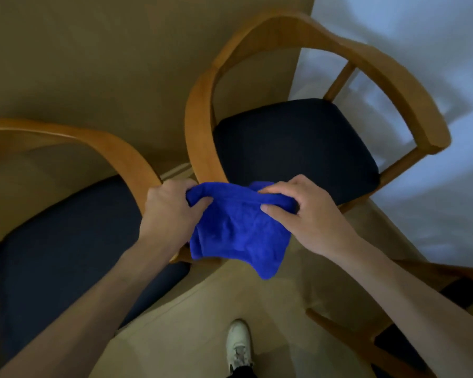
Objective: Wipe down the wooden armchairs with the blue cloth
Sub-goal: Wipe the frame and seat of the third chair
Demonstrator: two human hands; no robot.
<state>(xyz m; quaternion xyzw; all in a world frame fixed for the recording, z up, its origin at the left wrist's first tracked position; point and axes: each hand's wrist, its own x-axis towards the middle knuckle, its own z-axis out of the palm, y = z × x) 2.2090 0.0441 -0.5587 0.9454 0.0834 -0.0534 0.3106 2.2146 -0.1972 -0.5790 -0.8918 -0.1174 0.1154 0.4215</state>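
Right now both hands pinch the blue cloth (238, 233) by its top edge, left hand (170, 211) and right hand (309, 211), holding it above the gap between two wooden armchairs. Judging by this, fold it into a flat pad, then press along the nearer armrest (200, 137) in long strokes.

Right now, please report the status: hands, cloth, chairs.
Left hand and right hand both grip blue cloth, bunched. Cloth held in front of right armchair, not wiping. Nothing in the way.

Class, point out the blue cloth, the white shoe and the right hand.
blue cloth (238, 236): head view, its crumpled middle.
white shoe (238, 343): head view, its laced top.
right hand (309, 214): head view, its back.
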